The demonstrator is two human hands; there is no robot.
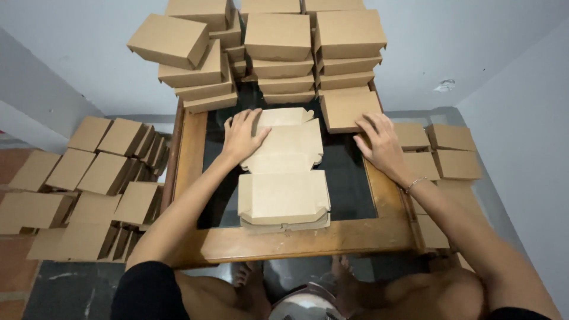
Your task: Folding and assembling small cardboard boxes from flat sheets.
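Brown cardboard filled the table where we worked: our left hand lay flat, fingers spread, on the far left flap of an unfolded box blank at the table's centre. Our right hand rested open against a closed box just right of it. Stacked boxes rose beyond; more folded boxes crowded the floor left of the wooden table.

Folded cardboard boxes crowd the floor beside the wooden table.
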